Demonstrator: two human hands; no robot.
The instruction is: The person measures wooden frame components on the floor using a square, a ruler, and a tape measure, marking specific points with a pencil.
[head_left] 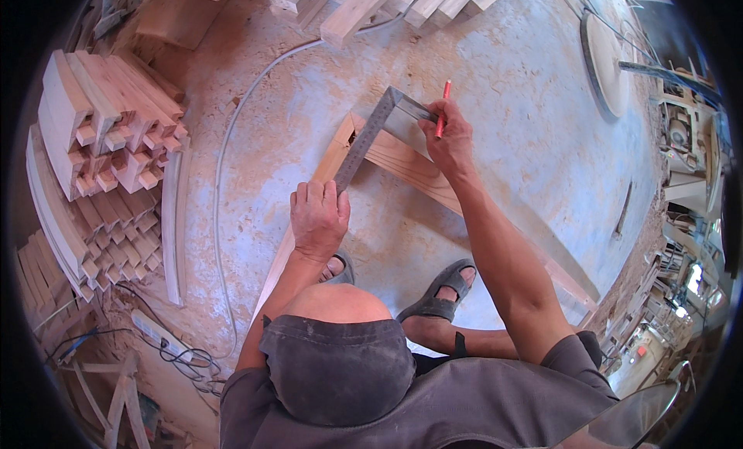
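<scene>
Square (364, 145) | blade slants from beyond joint (352, 124) toward us | we clasp blade end, left hand (319, 221), nearside of joint | right hand (450, 139), right of joint, grasps stock (407, 113), pencil (446, 89)

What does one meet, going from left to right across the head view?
Stacked pale wooden beams, the bare left hand, the grey metal L-shaped square, the bare right hand, the large pale round disc.

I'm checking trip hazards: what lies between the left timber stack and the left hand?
In the head view, a board beside the timber stack, then a pale cable on the dusty floor, before the left hand.
</scene>
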